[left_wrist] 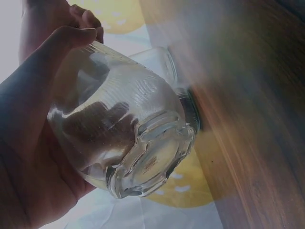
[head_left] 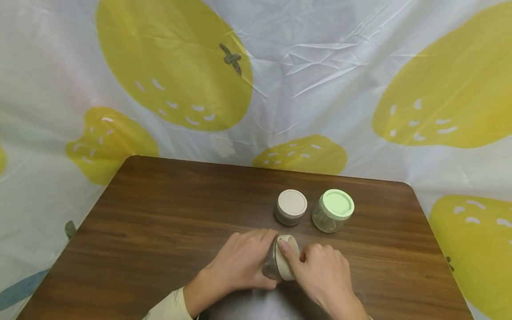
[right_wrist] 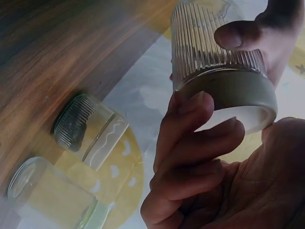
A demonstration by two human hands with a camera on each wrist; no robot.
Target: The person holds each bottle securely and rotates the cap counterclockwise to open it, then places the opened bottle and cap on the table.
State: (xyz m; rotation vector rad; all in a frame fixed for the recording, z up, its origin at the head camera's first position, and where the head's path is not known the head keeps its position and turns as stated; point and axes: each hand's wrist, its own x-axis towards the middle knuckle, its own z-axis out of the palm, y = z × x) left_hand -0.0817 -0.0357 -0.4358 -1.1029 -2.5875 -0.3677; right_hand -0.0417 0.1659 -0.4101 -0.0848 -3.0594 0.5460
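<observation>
A ribbed clear glass jar point(left_wrist: 138, 95) is tilted on its side above the table, its scalloped base towards the left wrist camera. My left hand point(head_left: 240, 258) grips the glass body from the left, fingers on the far side and thumb on the near side. On the jar's mouth sits a beige lid point(head_left: 287, 262). My right hand point(head_left: 324, 271) holds this lid by its edge, with curled fingers point(right_wrist: 190, 107) against the rim in the right wrist view. Whether the lid is loose or tight cannot be seen.
Beyond the hands, a short jar with a pale pink-beige lid point(head_left: 292, 203) and dark contents stands upright. To its right is a taller clear jar with a light green lid point(head_left: 338, 203). The brown wooden table point(head_left: 180, 200) meets a lemon-printed curtain point(head_left: 280, 89) at the back.
</observation>
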